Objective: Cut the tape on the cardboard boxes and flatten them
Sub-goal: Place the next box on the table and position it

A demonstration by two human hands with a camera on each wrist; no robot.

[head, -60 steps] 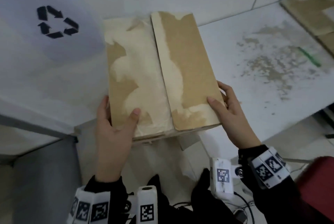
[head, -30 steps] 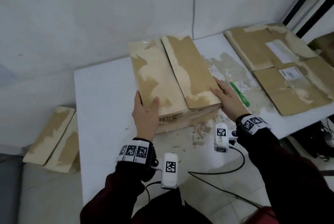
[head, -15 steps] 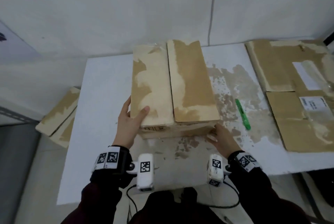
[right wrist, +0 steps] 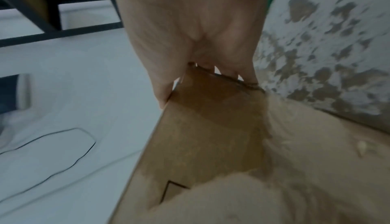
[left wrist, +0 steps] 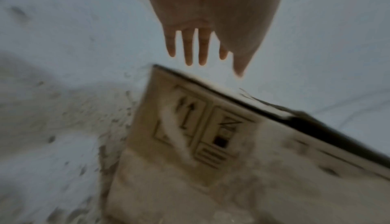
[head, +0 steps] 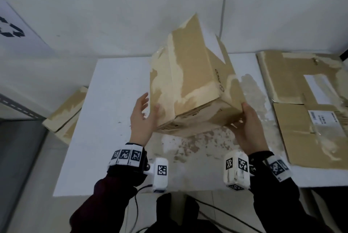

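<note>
1. Head view: I have the cardboard box tipped up on one lower edge over the white table, its taped flap face turned toward me and to the left. My left hand lies flat against that face near the bottom corner, fingers straight and spread, gripping nothing. My right hand cups the lower right corner, fingers going under the box. Flattened boxes lie on the table to the right, and more flattened cardboard sits beside the table's left edge. The print along the box's side edge is too small to read; a black recycling mark shows at the far left.

2. Left wrist view: blurred. The left hand is open, fingers straight and seemingly just clear of the box. I can make out handling pictograms, one with upward arrows, but no words.

3. Right wrist view: the right hand pinches a box corner, thumb on one side and fingers behind. I judge the box light and probably empty, its panels stiff but the worn, peeling surface likely slick, so corners and edges give the surest hold.
</note>
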